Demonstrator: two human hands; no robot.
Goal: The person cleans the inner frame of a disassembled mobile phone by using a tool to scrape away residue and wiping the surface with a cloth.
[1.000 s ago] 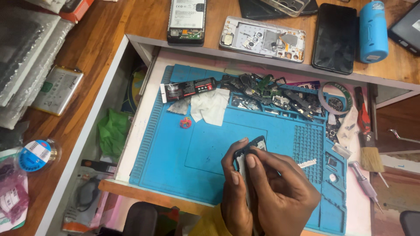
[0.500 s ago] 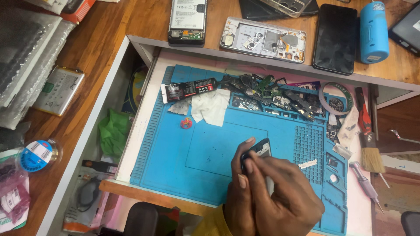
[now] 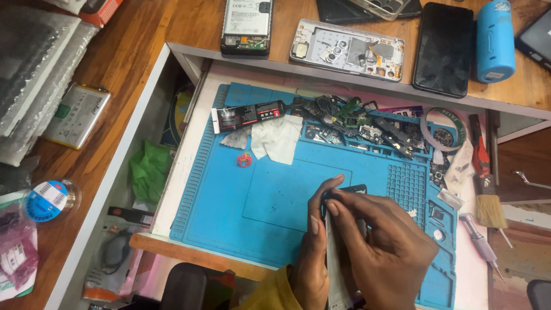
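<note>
Fingers (image 3: 333, 208) of both hands pinch a small dark phone part (image 3: 351, 189) above the blue repair mat (image 3: 275, 201). Steady, even pressure seems wise, keeping it low over the mat.

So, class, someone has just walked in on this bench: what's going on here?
A person works at a blue repair mat in an open drawer. The left hand and right hand together pinch a small dark part with a pale strip hanging from it. Loose phone parts, a black glue tube and a white cloth lie along the mat's far edge. A brush lies on the right.
</note>
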